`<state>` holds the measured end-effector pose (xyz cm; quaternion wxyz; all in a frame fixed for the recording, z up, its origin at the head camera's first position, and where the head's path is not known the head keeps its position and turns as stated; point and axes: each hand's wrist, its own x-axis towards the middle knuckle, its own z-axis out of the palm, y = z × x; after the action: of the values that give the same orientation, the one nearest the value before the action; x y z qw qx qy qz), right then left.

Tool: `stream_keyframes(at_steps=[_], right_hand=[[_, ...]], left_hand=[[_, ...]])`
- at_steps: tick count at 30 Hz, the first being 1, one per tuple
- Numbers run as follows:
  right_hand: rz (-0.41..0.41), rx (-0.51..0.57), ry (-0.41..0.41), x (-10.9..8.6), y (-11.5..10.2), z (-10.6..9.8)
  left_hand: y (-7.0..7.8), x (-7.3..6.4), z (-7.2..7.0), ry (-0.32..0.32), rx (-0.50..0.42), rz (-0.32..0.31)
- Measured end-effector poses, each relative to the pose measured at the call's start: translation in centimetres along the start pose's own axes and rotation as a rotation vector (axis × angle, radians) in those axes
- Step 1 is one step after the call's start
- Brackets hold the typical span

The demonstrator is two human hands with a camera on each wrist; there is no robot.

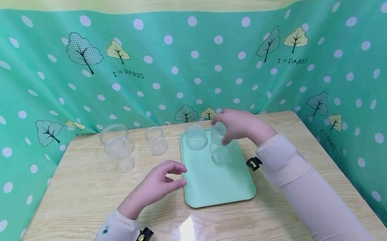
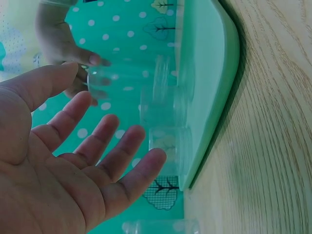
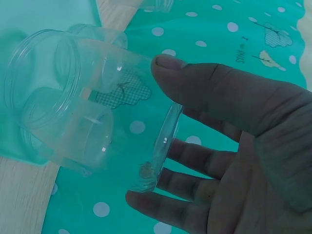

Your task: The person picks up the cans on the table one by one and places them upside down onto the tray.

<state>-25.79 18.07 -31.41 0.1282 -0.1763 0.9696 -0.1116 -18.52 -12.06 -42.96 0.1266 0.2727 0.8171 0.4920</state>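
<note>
My right hand (image 1: pixel 239 125) grips a tall clear plastic jar (image 1: pixel 217 150) near its base end, thumb on one side and fingers on the other. That jar is mouth down over the light green tray (image 1: pixel 216 189), its threaded rim (image 3: pixel 41 78) lowest. Behind it on the tray, a shorter clear jar (image 1: pixel 196 138) stands near the back edge; the left wrist view shows two jars (image 2: pixel 168 146) there beyond the held one. Just off the tray's left edge hovers my left hand (image 1: pixel 156 185), fingers loosely bent and holding nothing.
On the wooden table (image 1: pixel 67 218) left of the tray stand a wide clear jar (image 1: pixel 123 134), a narrower one (image 1: pixel 123 163) in front of it and another small jar (image 1: pixel 157 142). A green dotted curtain (image 1: pixel 152 59) hangs behind the table's back edge.
</note>
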Motion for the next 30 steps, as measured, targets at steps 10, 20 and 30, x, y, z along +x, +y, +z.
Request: stream_keyframes(at_steps=[10,20,30], right_hand=[[0.032,-0.007,-0.047,0.9,0.4,0.1],[0.04,0.003,-0.075,1.0,0.4,0.2],[0.053,0.022,-0.093,0.7,0.3,0.5]], left_hand=[[0.0,0.0,-0.1,-0.001,-0.009,0.006],[-0.1,0.0,-0.1,-0.003,-0.001,0.01],[0.1,-0.1,0.0,-0.011,0.001,0.002]])
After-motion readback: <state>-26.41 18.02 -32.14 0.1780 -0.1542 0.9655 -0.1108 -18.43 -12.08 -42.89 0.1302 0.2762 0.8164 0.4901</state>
